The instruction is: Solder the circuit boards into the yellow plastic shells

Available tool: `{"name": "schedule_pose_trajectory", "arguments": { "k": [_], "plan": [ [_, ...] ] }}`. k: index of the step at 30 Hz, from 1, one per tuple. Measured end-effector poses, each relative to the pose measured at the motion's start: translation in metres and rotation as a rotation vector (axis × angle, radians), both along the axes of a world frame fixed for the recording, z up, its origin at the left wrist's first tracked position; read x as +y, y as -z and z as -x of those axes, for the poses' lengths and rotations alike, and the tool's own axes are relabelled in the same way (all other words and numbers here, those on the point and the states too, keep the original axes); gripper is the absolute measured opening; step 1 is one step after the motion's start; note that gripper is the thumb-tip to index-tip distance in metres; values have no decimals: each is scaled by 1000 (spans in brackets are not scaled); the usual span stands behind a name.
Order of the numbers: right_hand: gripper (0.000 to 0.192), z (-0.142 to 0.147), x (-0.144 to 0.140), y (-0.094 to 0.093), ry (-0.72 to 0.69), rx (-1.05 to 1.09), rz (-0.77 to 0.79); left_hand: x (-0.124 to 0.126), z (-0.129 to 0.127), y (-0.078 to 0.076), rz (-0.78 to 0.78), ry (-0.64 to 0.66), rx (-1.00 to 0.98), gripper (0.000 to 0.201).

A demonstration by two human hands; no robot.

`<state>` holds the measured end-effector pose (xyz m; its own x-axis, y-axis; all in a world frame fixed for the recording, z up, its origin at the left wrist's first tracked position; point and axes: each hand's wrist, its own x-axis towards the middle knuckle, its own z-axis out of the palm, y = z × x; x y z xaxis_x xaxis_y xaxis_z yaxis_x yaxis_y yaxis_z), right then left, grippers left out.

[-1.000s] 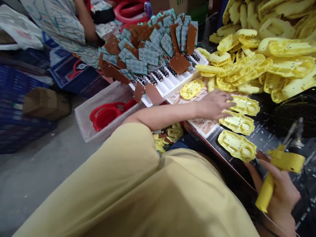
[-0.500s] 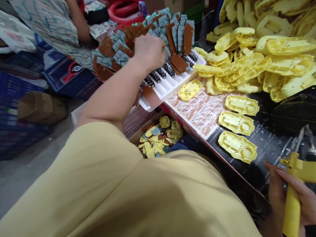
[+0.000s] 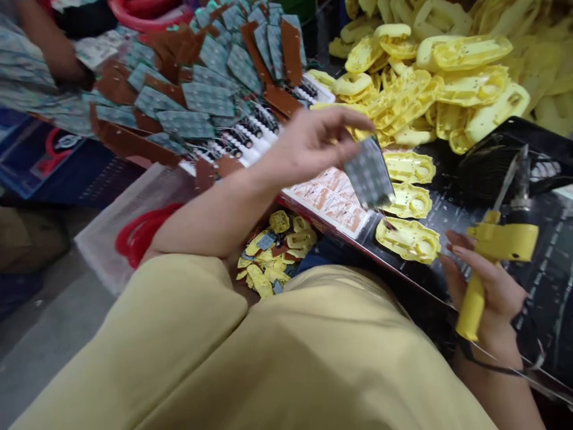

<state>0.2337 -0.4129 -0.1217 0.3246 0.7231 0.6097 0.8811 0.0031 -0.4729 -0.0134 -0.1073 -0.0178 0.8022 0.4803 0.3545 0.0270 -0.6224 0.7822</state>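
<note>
Left hand [image 3: 308, 143] is up in the air with a small grey circuit board [image 3: 369, 173] pinched at its top edge between thumb and fingertips, the board hanging tilted, thin wires trailing off its lower corner. It hangs above the nearest yellow shell [image 3: 408, 240], the closest of three open shells lying in a row on the dark bench [image 3: 492, 179]; the board is not touching that shell, only hovering over its far end.

Right hand [image 3: 486, 286], to the right of that same shell, is wrapped around the grip of a yellow electric screwdriver [image 3: 490, 257], fingers closed on the handle, the bit pointing up and away from the shell.

Beyond the shell row sits the white tray [image 3: 268, 134] bristling with more boards, brown and grey. Farther back and to the right of the shell is a big heap of yellow housings [image 3: 430, 77]. Below the shell, off the bench edge, a box of yellow scraps [image 3: 273, 251]. Someone else's patterned sleeve [image 3: 27, 65] shows far left of the tray.

To do this well, I'd say: keep the pinch on the board's edge, not its face, square the board to the shell's cavity before lowering, and keep the wires from getting trapped underneath. Driver waits clear until the board sits flat.
</note>
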Motion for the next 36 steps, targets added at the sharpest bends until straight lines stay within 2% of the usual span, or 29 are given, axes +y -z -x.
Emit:
{"name": "schedule_pose_trajectory", "arguments": {
  "k": [2,4,6,7,8,10,12,14,17,20,23,25,28,30,33,36],
  "plan": [
    [41,9,11,-15,-188,-25,-135,-22,-44,26,454,170,125,41],
    [46,12,17,-26,-271,-36,-197,-49,-79,46,824,301,254,37],
    [40,12,18,-33,-306,-9,-193,-73,-101,59,1049,412,353,33],
    [36,12,17,-34,-311,6,-192,-81,-108,62,1090,451,393,31],
    [34,12,15,-35,-303,18,-200,-87,-111,63,1081,475,418,28],
    [36,13,11,-35,-247,20,-230,-90,-111,61,948,472,400,23],
    [39,16,9,-35,-173,-6,-243,-85,-103,54,789,458,316,22],
    [38,18,9,-35,-114,-37,-220,-79,-92,44,718,478,235,26],
    [33,17,8,-31,-81,-84,-145,-76,-79,32,727,544,185,34],
    [30,11,5,-25,-70,-166,-59,-84,-77,28,732,492,149,42],
    [38,10,4,-23,-71,-231,-69,-99,-86,35,833,396,14,54],
    [40,12,6,-26,-84,-243,-97,-109,-93,42,938,376,-78,59],
    [36,20,9,-31,-88,-248,-113,-119,-99,51,1031,370,-120,63],
    [34,23,10,-31,-84,-258,-124,-120,-96,51,1035,343,-128,66],
    [33,22,5,-27,-83,-240,-159,-110,-86,40,929,258,-105,68],
    [32,13,-10,-20,-44,-216,-184,-94,-76,30,622,258,38,49]
  ]
}}
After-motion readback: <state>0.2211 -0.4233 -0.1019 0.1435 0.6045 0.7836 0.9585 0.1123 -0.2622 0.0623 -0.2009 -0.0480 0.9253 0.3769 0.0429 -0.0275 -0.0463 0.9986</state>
